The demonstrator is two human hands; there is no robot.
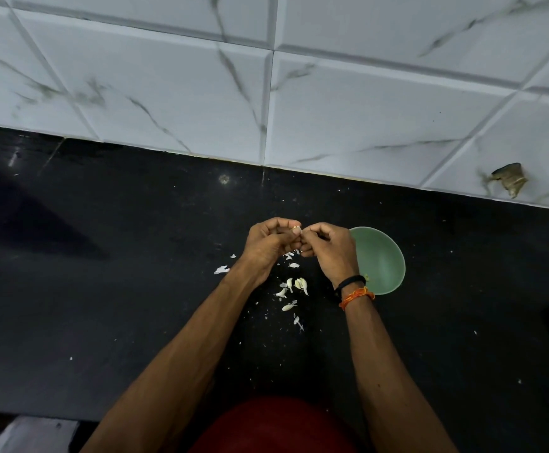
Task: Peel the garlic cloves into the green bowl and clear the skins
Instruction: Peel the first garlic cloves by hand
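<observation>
My left hand [271,241] and my right hand [330,250] meet above the black counter [103,289], fingers curled, both pinching one small garlic clove [296,228] between their fingertips. The green bowl [382,261] stands just right of my right hand, partly hidden by the wrist. Below the hands, several garlic cloves [294,285] lie in a loose cluster on the counter. White garlic skins [221,269] are scattered around them.
A white marble-patterned tile wall [266,93] rises behind the counter. A damaged spot [510,183] marks the tile at far right. A metallic surface [28,434] shows at the bottom left corner. Small skin flecks dot the counter.
</observation>
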